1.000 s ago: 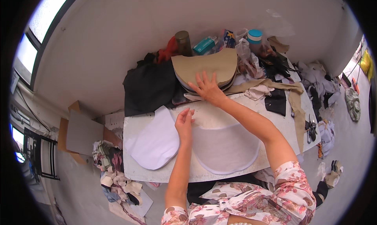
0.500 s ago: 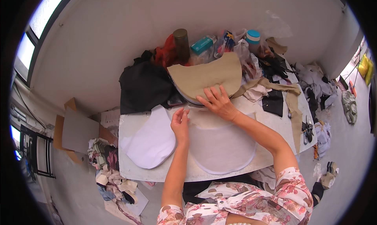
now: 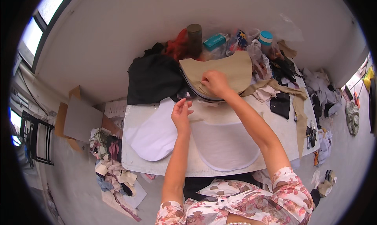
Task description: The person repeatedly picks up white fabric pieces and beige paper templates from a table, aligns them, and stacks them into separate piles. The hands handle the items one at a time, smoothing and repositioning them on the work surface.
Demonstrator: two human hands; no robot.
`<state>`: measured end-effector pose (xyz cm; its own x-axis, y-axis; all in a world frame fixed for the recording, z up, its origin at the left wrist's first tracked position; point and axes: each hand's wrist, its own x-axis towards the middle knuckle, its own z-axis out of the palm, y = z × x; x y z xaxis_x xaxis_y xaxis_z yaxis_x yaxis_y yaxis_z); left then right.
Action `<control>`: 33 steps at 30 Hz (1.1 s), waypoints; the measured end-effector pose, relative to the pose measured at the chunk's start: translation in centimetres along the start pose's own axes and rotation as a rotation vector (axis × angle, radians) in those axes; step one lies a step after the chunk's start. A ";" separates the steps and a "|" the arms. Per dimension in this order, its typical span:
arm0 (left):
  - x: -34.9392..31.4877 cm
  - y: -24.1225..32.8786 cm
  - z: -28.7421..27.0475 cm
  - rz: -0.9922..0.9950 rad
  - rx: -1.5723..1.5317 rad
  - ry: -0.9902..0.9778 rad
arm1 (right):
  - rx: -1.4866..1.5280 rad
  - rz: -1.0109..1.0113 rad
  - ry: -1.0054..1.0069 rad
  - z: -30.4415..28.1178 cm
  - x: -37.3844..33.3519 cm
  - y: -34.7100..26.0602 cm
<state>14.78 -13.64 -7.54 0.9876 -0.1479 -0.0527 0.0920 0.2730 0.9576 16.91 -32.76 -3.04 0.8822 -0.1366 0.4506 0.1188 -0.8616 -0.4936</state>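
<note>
Cloth (image 3: pixel 235 66) in matte tan, its far edge scooped and its near edge rounded, tops a stack at the back of the table (image 3: pixel 282 130); darker and grey layers show as thin curved bands along its near left side. Over this top layer the right hand (image 3: pixel 216 83) is bent, fingers curled under; whether they pinch the fabric I cannot tell. The left hand (image 3: pixel 182 113) is half open above the table in front of the stack, fingers loosely bent. Just left of it lies a smooth white piece (image 3: pixel 151 136), narrow at the top and broad and round below. To its right a thin greyish panel (image 3: pixel 227 146) lies flat, with a paler rim around its bowl-shaped lower edge. Black fabric (image 3: pixel 153 81) spreads in a dull, soft-edged mass left of the stack. On the right, a limp tan strip (image 3: pixel 300 123) bends down the tabletop, near a crumpled pale scrap (image 3: pixel 265 93) and metal scissors (image 3: pixel 311 136) with dark handles. Behind the stack stand an olive cylinder (image 3: pixel 194 40), a teal carton (image 3: pixel 216 41) and a blue-lidded tub (image 3: pixel 266 37), among wrinkled clear plastic (image 3: pixel 259 62) and a rumpled red bag (image 3: pixel 178 46).
</note>
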 end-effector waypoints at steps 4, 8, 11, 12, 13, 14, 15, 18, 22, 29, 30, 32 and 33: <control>1.2 0.7 0.3 -0.219 -0.188 -0.125 | 0.063 -0.094 0.013 -0.8 -1.1 0.1; 3.5 1.4 0.4 -0.356 -0.319 -0.236 | 0.011 -0.332 -0.055 -2.3 -4.4 -2.6; 4.1 1.2 0.2 -0.230 -0.257 -0.128 | -0.022 -0.326 -0.336 -3.4 -6.8 -5.1; 4.6 0.7 -0.4 -0.121 -0.130 -0.098 | -0.014 -0.262 -0.436 -3.8 -6.8 -5.5; 5.0 0.3 -1.0 -0.011 -0.002 -0.064 | 0.057 -0.343 -0.253 -3.7 -6.3 -5.9; 3.7 2.0 0.4 -0.016 0.115 0.006 | 0.113 -0.394 -0.064 -3.8 -5.6 -5.5; 2.8 3.2 1.0 0.154 0.219 -0.037 | 0.176 -0.457 0.132 -3.9 -4.6 -5.5; 0.4 5.5 1.7 0.565 0.481 -0.175 | 0.453 -0.552 -0.012 -3.8 -1.3 -4.6; -1.4 8.4 1.6 0.779 0.588 -0.233 | -0.062 -0.447 -0.400 -5.6 -0.9 -1.5; -1.7 9.6 -0.9 0.657 0.341 -0.058 | -0.076 -0.357 -0.115 -14.8 -5.6 1.2; -1.6 9.6 -1.4 0.625 0.283 -0.060 | -0.039 -0.313 -0.086 -15.7 -6.3 1.5; -1.3 9.6 -2.1 0.539 0.138 -0.089 | 0.326 -0.108 -0.096 -16.5 -7.8 1.9; -1.4 9.5 -2.0 0.527 0.079 -0.106 | 0.507 -0.005 -0.096 -16.9 -8.6 2.2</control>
<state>14.50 -8.97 1.04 0.8787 -0.1061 0.4655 -0.4265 0.2641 0.8651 1.91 -41.74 4.53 0.9162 -0.0666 0.3952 0.3081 -0.5134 -0.8009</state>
